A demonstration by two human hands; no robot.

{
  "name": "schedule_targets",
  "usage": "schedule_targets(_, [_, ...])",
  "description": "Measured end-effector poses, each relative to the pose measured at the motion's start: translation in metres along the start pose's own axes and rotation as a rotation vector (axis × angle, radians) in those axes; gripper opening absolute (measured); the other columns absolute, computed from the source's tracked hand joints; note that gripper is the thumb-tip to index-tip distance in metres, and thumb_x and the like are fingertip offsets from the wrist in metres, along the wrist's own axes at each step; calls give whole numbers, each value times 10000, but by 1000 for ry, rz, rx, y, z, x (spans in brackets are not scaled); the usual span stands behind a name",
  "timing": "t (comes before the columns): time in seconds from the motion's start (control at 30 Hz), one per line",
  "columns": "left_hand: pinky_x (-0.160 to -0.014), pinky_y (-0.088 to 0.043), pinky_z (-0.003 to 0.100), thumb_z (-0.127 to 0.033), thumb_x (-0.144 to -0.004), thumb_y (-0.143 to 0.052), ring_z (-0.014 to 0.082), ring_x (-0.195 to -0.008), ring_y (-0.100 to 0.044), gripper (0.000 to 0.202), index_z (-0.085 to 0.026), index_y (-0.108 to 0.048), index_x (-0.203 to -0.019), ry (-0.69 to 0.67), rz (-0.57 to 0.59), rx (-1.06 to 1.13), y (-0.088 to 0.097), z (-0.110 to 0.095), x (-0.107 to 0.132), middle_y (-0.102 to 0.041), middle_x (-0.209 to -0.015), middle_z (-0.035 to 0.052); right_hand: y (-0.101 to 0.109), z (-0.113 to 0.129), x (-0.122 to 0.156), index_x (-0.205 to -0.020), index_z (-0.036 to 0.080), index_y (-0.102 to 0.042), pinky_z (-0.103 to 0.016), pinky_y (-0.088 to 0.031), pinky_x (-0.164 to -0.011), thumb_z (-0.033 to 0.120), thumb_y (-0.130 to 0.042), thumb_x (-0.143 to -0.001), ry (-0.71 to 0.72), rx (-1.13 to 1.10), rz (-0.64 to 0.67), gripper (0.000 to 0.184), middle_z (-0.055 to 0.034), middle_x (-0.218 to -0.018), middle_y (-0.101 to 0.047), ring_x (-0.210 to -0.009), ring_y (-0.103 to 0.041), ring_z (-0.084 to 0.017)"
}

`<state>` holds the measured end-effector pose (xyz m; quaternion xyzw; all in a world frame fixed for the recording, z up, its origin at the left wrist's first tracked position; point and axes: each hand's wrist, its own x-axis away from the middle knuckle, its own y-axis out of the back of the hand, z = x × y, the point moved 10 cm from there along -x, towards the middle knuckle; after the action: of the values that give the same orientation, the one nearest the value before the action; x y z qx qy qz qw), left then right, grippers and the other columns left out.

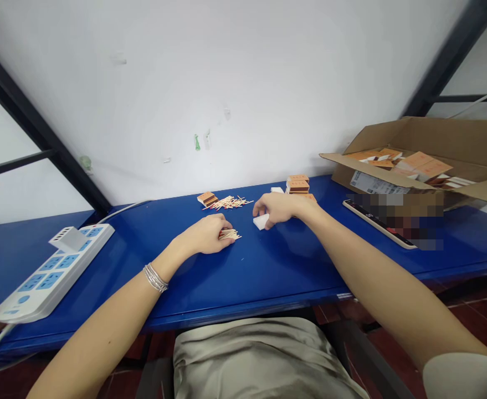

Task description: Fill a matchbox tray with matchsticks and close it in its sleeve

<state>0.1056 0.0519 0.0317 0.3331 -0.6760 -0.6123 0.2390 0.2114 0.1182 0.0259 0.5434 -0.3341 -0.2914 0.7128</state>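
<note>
My left hand (pixel 210 234) is closed round a bunch of matchsticks (pixel 229 235), their pale ends sticking out to the right just above the blue table. A short way to the right, my right hand (pixel 277 207) grips a small white matchbox tray (pixel 261 221) between thumb and fingers. The inside of the tray cannot be made out. Behind the hands lies a loose pile of matches (pixel 230 203), some with red tips. An orange matchbox (pixel 207 199) rests at the pile's left. Beyond my right hand stands a stack of matchboxes (pixel 297 184), partly hidden by it.
On the right, an open cardboard box (pixel 376 180) holds many matchboxes. A phone (pixel 378 223) lies before it, partly blurred. A white power strip (pixel 56 277) with a plugged-in adapter (pixel 73 240) sits at the left of the blue table (pixel 243 282). A wall rises behind.
</note>
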Motion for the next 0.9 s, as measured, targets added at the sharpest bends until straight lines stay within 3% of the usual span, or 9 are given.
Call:
schedule_targets(0.13, [-690, -434, 285, -364, -835, -544, 164, -734, -568, 298, -165, -671, -1015, -27, 19, 36, 0, 6, 0, -617, -897, 69, -14, 33, 9, -1086, 220, -675, -248, -433, -583, 374, -808, -549, 136, -92, 146, 575, -39, -983, -691, -754, -634, -179])
schedule_targets(0.23, [-687, -426, 288, -457, -810, -585, 173, -746, -562, 367, -161, -663, -1012, -26, 54, 24, 2, 9, 2, -617, -879, 67, -15, 50, 13, -1088, 220, -665, -240, -422, -576, 446, -806, -540, 208, -163, 152, 610, -33, -933, -695, -747, -629, -169])
schedule_targets(0.37, [-673, -415, 282, -581, -691, -678, 190, -773, -570, 530, -166, -655, -1020, 50, 131, 25, 4, 23, 7, -628, -884, 63, -2, 59, 7, -954, 192, -690, -238, -427, -601, 435, -715, -676, 246, -243, -42, 370, -29, -843, -696, -719, -616, -149])
schedule_targets(0.43, [-675, -414, 274, -580, -659, -706, 193, -796, -579, 567, -177, -650, -1054, 92, 167, 48, 4, 32, 11, -641, -917, 62, 4, 64, 3, -887, 173, -688, -235, -433, -631, 357, -665, -734, 281, -280, -156, 240, -29, -817, -693, -710, -609, -135])
schedule_targets(0.5, [-677, -414, 267, -548, -649, -726, 189, -804, -587, 581, -186, -645, -1096, 143, 208, 76, 1, 42, 14, -651, -942, 58, 1, 69, -1, -873, 163, -678, -233, -435, -641, 302, -652, -742, 305, -307, -187, 193, -25, -804, -690, -694, -602, -125])
schedule_targets(0.67, [-640, -422, 246, -434, -648, -755, 146, -724, -586, 709, -195, -546, -1282, 241, 302, 243, -13, 64, 18, -653, -939, 39, -11, 55, -14, -942, 158, -652, -236, -435, -628, 318, -732, -663, 240, -333, -152, 330, -26, -825, -685, -691, -603, -129])
schedule_targets(0.9, [-634, -439, 248, -394, -646, -753, 139, -711, -586, 632, -172, -586, -1214, 230, 250, 414, -17, 79, 14, -651, -867, 31, -22, 38, -24, -1014, 153, -655, -236, -449, -624, 404, -812, -545, 277, -470, -80, 554, -32, -845, -672, -714, -602, -136])
